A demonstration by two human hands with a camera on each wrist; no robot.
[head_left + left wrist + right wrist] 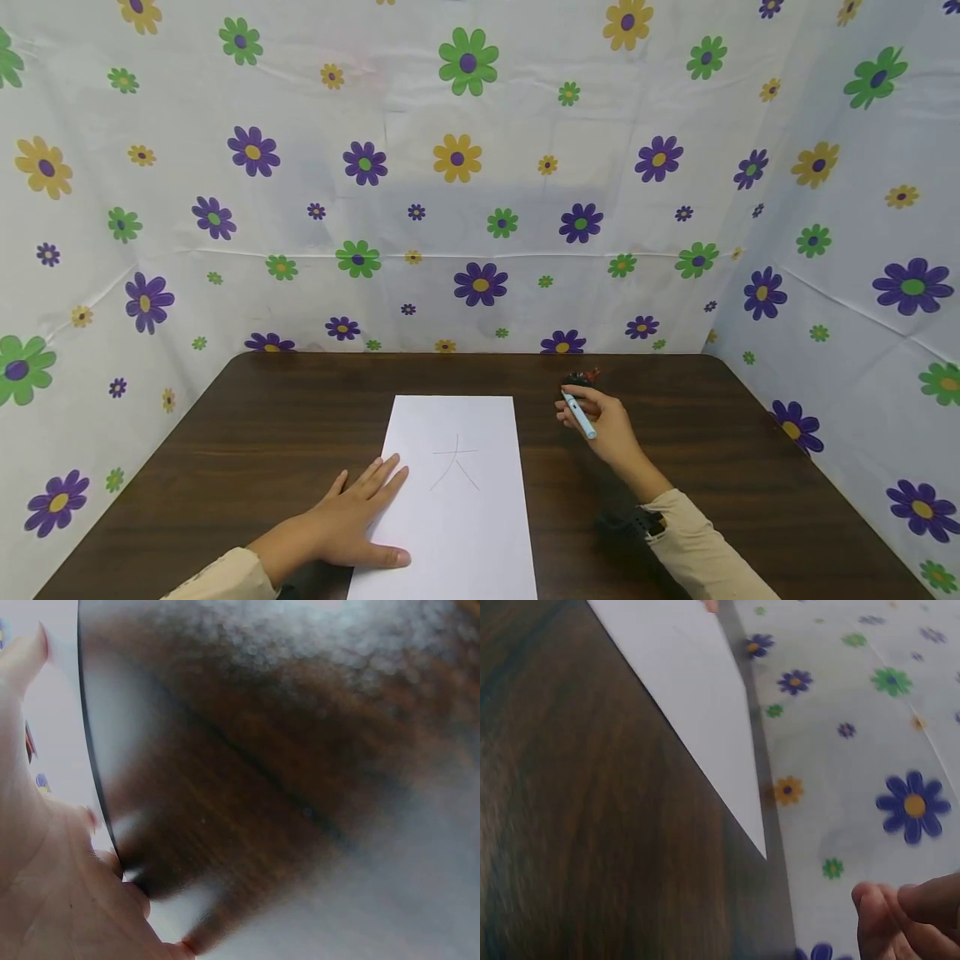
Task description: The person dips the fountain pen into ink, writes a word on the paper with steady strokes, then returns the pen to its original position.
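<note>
A white sheet of paper (pixel 465 533) lies on the dark wooden table, bearing thin lines (pixel 455 454): one across, a short upright and two slanting strokes. My left hand (pixel 352 517) rests on its left edge, fingers spread and straight. In the left wrist view that hand's palm (pixel 52 885) shows at the left, blurred table beside it. To the right of the sheet, my right hand (pixel 607 425) holds a light blue pen (pixel 581 416) above the table, apart from the paper. The right wrist view shows its fingertips (pixel 877 907) close together; the pen cannot be made out there.
A small dark object with a reddish part (pixel 581 377) lies near the table's back edge, just beyond my right hand; its kind is unclear. Flower-printed cloth (pixel 405 183) hangs behind and along both sides of the table (pixel 300 408).
</note>
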